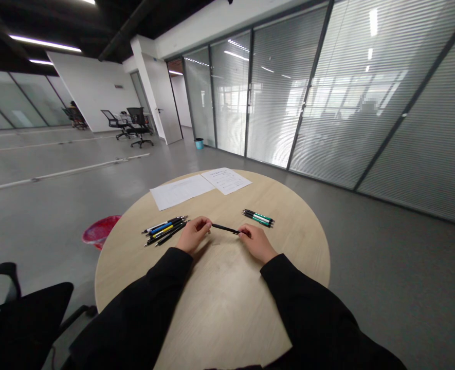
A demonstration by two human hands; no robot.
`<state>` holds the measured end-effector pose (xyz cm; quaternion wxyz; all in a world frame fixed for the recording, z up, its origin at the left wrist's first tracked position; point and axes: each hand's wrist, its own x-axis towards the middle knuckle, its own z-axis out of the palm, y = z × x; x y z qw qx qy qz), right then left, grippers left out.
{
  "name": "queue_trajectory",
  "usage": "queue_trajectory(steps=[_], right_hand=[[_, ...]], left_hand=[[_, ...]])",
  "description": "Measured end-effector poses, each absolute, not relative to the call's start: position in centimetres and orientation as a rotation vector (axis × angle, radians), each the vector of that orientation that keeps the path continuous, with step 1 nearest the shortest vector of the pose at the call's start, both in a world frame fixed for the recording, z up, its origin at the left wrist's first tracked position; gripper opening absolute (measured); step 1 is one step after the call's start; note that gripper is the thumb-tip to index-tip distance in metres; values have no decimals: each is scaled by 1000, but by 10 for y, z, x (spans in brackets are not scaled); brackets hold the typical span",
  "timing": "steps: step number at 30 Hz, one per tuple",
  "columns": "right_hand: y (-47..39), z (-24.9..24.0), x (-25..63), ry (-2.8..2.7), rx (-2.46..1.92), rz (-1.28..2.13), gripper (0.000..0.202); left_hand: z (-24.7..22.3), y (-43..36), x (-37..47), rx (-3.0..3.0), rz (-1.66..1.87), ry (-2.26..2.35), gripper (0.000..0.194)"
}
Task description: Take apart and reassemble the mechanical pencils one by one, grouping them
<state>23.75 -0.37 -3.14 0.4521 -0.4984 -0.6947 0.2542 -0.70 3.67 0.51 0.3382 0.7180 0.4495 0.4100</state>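
Note:
A black pen (225, 228) is stretched between my two hands above the round wooden table (227, 288). My left hand (195, 233) pinches its left end, and my right hand (256, 241) pinches the right end. Just left of my left hand lies a loose group of several pens (165, 229), black, blue and yellow among them. Beyond my right hand, a smaller group of green and white pens (258, 218) lies side by side.
Two printed paper sheets, one on the left (183, 191) and one on the right (226, 180), lie at the table's far side. A red basin (101, 231) is on the floor at left, near a black chair (30, 318). Glass partitions stand behind.

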Motion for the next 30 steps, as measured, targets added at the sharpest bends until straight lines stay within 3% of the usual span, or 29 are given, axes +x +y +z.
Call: queue_trajectory(steps=[5, 8, 14, 20, 30], right_hand=[[-1, -35, 238, -1678, -1217, 633, 15], [0, -36, 238, -1634, -1239, 627, 15], [1, -37, 237, -1563, -1250, 621, 16], [2, -37, 237, -1563, -1264, 619, 16], [1, -38, 237, -1584, -1266, 609, 16]], left_hand=[[0, 37, -7, 1845, 1152, 1153, 34], [0, 33, -8, 2010, 1155, 1241, 26], [9, 16, -8, 2563, 746, 1192, 10], [11, 10, -5, 2791, 424, 1119, 15], [9, 11, -1, 2902, 306, 1214, 24]])
